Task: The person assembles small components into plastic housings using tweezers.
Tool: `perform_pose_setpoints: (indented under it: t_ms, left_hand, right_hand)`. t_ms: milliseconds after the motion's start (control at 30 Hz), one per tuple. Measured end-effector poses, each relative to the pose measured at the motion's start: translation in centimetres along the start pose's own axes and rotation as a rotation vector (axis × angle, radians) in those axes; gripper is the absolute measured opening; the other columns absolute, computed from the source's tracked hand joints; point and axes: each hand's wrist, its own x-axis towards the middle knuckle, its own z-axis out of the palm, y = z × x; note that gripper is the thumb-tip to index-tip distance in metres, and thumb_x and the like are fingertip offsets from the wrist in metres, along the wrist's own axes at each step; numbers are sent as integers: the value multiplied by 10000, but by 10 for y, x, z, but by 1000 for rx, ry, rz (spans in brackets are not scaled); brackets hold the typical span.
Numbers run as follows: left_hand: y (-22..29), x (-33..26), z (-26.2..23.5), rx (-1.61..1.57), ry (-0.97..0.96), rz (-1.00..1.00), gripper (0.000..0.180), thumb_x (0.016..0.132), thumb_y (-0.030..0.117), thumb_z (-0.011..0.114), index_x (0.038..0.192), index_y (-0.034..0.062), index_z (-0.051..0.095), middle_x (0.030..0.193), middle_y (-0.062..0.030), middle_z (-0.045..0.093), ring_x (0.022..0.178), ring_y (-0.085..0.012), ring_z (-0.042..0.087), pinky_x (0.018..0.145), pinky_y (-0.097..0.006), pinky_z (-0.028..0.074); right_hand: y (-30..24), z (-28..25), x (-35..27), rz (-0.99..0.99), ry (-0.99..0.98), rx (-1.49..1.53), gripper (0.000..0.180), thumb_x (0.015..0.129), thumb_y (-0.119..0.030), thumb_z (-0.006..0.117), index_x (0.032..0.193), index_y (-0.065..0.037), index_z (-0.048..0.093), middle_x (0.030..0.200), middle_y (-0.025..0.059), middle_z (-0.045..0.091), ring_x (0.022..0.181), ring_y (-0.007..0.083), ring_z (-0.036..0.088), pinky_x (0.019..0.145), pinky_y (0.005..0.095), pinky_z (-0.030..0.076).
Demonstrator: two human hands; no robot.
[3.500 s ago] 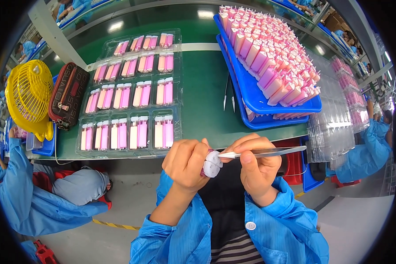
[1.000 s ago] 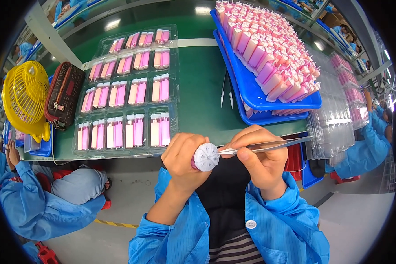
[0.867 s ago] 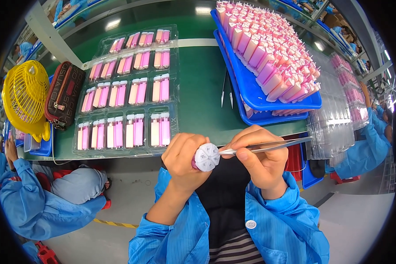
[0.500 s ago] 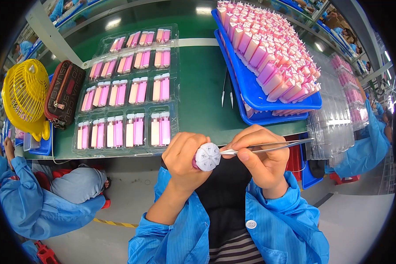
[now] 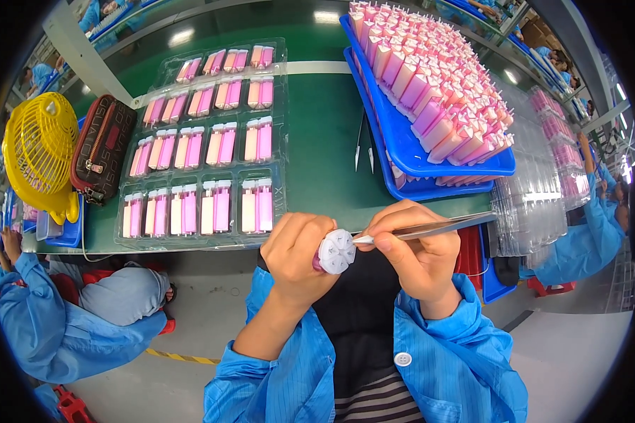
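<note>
My left hand (image 5: 293,250) is closed around a bundle of pink pieces (image 5: 336,252). Their white wedge-shaped ends face up and together make a round face; the rest of the bundle is mostly hidden in my fist. Pinched in my right hand (image 5: 425,261) is a pair of metal tweezers (image 5: 448,226), lying almost level. The tips reach the right edge of the white ends; whether they grip anything is too small to tell. Beyond my left hand, a clear plastic tray (image 5: 281,141) holds pink and cream pieces paired in its compartments.
Stacked blue trays (image 5: 437,169), heaped with pink pieces, stand at the right. Two pointed tools (image 5: 364,154) lie beside them. Clear empty trays (image 5: 529,211) are piled farther right. A yellow fan (image 5: 42,151) and a brown pouch (image 5: 104,148) stand left. Co-workers in blue sit on both sides.
The bundle's white face has shifted slightly right and turned a little. My right fingers have closed in, and the tweezers' rear end has tipped slightly. Co-workers' hands have moved at both sides.
</note>
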Motion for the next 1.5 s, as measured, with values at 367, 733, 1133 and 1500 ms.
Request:
perform_pose_setpoints:
  t_ms: [367,733,1133,1500]
  left_hand:
    - [0,-4,9,-93,98,-84,210,669,-30,770,768,23,594,680,-99,578,576,-264,564,512,-341,443]
    - [-6,-1,7,91,222,113,222,683,-91,736,810,7,582,684,-114,580,582,-264,565,536,-330,452]
    - [-4,0,5,152,212,140,219,681,-89,732,792,7,570,683,-116,574,580,-267,560,532,-333,455]
    - [-1,0,1,168,192,150,221,678,-99,723,793,5,565,683,-122,570,580,-271,559,526,-332,453]
  right_hand:
    - [5,11,-11,-40,69,133,106,881,-21,646,962,48,642,911,156,652,792,179,643,665,259,507]
    - [6,21,-23,51,153,390,145,959,-46,551,1033,78,559,987,180,617,896,228,675,804,317,558]
    - [6,20,-24,3,129,272,87,934,20,559,985,83,587,955,177,639,860,210,671,780,297,556]
    - [-7,17,-16,-60,102,-43,74,850,11,673,915,38,651,857,159,693,750,200,661,634,265,516]
